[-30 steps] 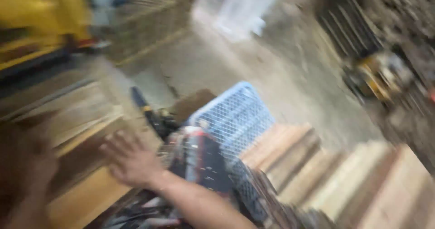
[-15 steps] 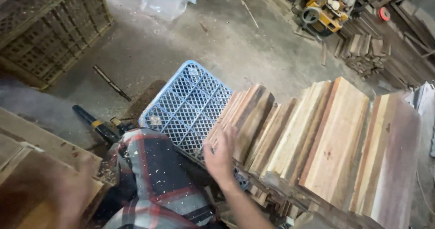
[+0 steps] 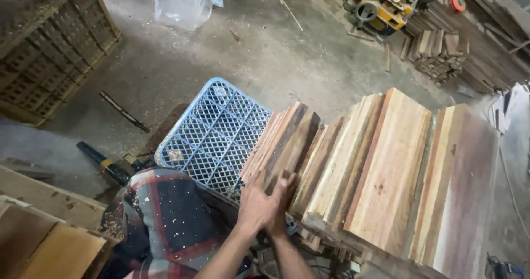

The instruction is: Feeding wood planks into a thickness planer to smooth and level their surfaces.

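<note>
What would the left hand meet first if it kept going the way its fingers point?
The left hand points up and away, its fingers lying against the leaning wooden boards. Straight on, it would likely slide along the face of that dark-streaked board; the blue plastic crate sits just to its left, though depth is unclear.

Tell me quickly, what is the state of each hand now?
Left hand: open, fingers flat against a plank in the stack.
Right hand: pressed beside the left on the same plank; a grip cannot be told.

Sawdust-strewn concrete floor (image 3: pixel 265 63)
</note>
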